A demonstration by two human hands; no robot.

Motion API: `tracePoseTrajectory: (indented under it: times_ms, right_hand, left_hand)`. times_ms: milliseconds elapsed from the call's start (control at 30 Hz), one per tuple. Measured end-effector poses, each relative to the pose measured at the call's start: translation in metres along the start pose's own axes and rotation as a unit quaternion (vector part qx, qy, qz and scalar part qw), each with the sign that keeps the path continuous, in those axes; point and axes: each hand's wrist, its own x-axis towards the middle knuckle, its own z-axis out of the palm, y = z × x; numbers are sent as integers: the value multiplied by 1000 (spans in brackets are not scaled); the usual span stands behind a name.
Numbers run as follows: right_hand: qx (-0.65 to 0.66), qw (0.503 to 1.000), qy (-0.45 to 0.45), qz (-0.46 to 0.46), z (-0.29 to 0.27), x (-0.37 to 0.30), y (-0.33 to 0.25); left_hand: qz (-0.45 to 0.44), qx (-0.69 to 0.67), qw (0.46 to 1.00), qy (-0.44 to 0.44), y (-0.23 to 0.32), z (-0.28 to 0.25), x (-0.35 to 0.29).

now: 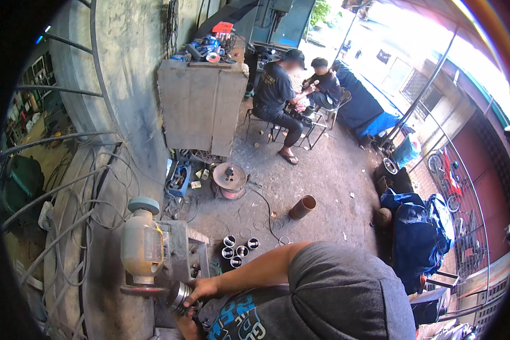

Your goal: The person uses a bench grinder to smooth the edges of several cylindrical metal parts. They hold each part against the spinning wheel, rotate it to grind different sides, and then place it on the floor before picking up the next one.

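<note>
My right hand (203, 290) is closed round a silvery grooved piston (179, 297), its bare forearm reaching across from the grey sleeve. Below it, my left hand (188, 325) also grips the piston; its fingers are partly hidden. The piston lies beside the lower, reddish wheel (144, 290) of a dusty yellowish bench grinder (142, 249); I cannot tell whether they touch. The grinder's upper end carries a grey-green wheel (143, 204). On the floor past my forearm, several similar round metal pistons (236, 262) stand in a cluster.
A brown metal cylinder (302, 207) and a cable reel (229, 178) stand on the floor, with thin rings and a black cable nearby. A tool-topped cabinet (201, 105) is behind. Two people (277, 85) sit farther back. Blue tarps (416, 232) cover things at right.
</note>
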Motion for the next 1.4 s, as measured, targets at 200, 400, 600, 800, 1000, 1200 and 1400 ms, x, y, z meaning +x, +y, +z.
tracePoseTrajectory:
  times_ms: [200,400,600,800,1000,1200,1400]
  right_hand:
    - [-44,998,-13,44,21,-12,-22]
    - [54,992,-113,15,30,-11,-21]
    - [36,995,-94,22,31,-17,-30]
    - [30,997,-64,17,18,-20,-34]
    - [57,996,-72,22,13,-13,-35]
    - [46,990,-86,106,16,7,-30]
    - [70,990,-73,99,25,9,-30]
  left_hand:
    - [25,96,995,31,-44,-15,-7]
    - [-52,142,987,61,-46,-14,-22]
    - [-80,-188,974,96,7,-8,-3]
    - [-148,-237,956,90,24,-4,8]
    - [-112,-257,954,108,1,0,16]
    - [-130,-258,949,124,-12,-8,8]
    - [-134,-300,935,131,-6,-14,7]
